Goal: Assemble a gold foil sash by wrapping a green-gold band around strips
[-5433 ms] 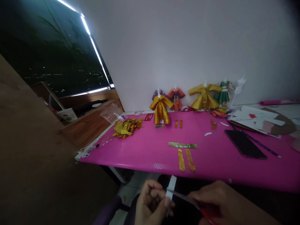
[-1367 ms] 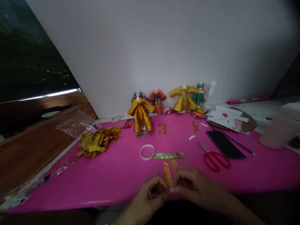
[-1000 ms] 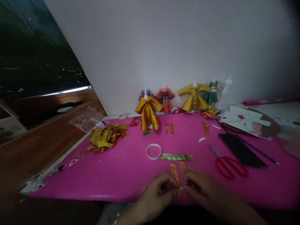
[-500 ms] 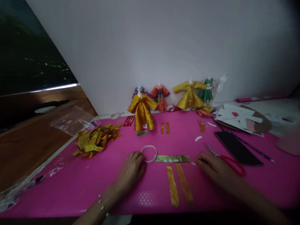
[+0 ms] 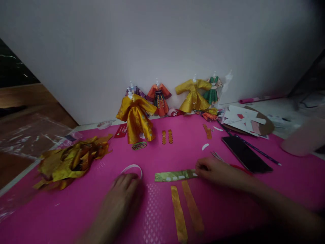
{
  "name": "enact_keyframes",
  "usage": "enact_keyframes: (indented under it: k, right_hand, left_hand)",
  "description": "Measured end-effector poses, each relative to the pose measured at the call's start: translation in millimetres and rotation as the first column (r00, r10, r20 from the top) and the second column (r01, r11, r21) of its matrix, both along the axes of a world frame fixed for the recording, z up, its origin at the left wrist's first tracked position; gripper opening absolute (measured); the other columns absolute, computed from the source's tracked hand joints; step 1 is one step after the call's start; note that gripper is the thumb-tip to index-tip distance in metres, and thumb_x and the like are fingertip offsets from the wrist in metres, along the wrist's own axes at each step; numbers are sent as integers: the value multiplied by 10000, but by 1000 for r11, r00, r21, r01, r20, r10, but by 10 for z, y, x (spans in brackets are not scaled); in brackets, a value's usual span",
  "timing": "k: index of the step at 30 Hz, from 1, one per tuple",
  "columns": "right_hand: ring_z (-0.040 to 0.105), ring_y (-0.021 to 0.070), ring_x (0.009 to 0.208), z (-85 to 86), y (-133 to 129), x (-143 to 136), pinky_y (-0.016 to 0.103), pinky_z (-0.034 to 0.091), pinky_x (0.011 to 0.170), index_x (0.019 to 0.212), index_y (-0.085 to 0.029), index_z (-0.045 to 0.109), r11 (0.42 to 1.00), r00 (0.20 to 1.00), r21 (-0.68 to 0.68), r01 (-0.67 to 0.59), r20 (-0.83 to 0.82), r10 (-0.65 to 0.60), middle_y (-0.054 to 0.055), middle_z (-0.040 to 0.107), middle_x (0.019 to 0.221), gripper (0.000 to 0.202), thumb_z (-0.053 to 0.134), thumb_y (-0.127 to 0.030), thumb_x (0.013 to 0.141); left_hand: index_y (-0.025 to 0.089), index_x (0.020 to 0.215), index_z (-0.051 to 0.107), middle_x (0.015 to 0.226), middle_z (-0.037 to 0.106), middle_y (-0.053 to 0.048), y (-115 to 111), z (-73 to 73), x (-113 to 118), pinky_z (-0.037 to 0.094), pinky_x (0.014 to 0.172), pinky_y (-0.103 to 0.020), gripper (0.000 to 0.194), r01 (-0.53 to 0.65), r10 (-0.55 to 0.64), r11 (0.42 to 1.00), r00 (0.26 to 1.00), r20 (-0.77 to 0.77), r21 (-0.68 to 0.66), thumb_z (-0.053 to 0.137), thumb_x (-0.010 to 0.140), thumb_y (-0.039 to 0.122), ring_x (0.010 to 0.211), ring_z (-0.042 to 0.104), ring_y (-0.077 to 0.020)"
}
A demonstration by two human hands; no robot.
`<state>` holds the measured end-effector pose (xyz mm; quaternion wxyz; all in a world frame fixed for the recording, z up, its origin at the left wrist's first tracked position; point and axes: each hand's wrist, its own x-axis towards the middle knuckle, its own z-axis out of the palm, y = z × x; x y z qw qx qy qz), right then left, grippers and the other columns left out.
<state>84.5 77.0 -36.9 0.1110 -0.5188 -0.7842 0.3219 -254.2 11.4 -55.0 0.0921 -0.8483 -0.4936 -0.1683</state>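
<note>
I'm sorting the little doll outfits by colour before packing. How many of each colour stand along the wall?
Gold dresses: 2
Orange dress: 1
Green dress: 1
Purple dress: 1, mostly hidden
Total: 5

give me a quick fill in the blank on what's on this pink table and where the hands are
1. The left hand is at the white ____ of tape.
2. The right hand touches one end of the ____ strip.
3. Two orange-gold strips lie on the ____ table cover.
4. The black phone lies beside the ____ scissors.

Missing words: ring; green; pink; red
</note>
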Motion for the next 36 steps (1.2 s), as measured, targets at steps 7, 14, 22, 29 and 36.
enact_keyframes:
  k: [7, 14, 22, 29, 36]
  right_hand:
    - [495, 105, 570, -45, 127, -120, 217, 318, 506, 798, -140, 690, 989, 1000, -145, 13, -3, -14, 2, 626, 658, 178, 557, -257, 811]
    - [417, 88, 521, -27, 253, -100, 213, 279, 453, 741, -154, 691, 972, 999, -234, -2, -32, -6, -37, 534, 582, 161, 598, -285, 754]
    - [395, 82, 491, -47, 319, -228, 220, 259, 433, 675, -164, 647, 966, 995, -254, -52, 71, 72, -48, 470, 548, 139, 551, -240, 741]
    - [406, 88, 495, -4, 298, -261, 228, 255, 433, 630, -167, 616, 967, 994, -254, -25, 95, 50, -43, 460, 542, 141, 544, -239, 728]
    - [370, 80, 478, -18, 292, -277, 237, 233, 433, 597, -165, 591, 963, 995, -270, 10, 96, 17, -51, 390, 527, 152, 547, -240, 721]
  left_hand:
    - [209, 1239, 547, 1237, 640, -81, 91, 80, 791, 549, 932, -369, 325, 352, -309, 926, 915, 259, -138, 451, 936, 142, 1121, 615, -213]
    - [208, 1386, 441, 1405, 554, -87, 197, -88, 838, 498, 1023, -458, 510, 383, -365, 862, 924, 119, -333, 455, 894, 73, 1268, 534, -256]
    - [151, 1410, 406, 1409, 547, -119, 174, -349, 765, 515, 999, -462, 545, 421, -437, 886, 898, -47, -192, 421, 876, 44, 1273, 530, -284]
    - [124, 1379, 442, 1380, 572, -137, 192, -316, 775, 555, 936, -472, 549, 440, -456, 881, 887, -67, -176, 441, 835, 47, 1228, 568, -305]
    - [146, 1366, 459, 1371, 583, -121, 196, -395, 786, 537, 967, -460, 528, 416, -429, 893, 902, -47, -174, 442, 848, 47, 1220, 575, -296]
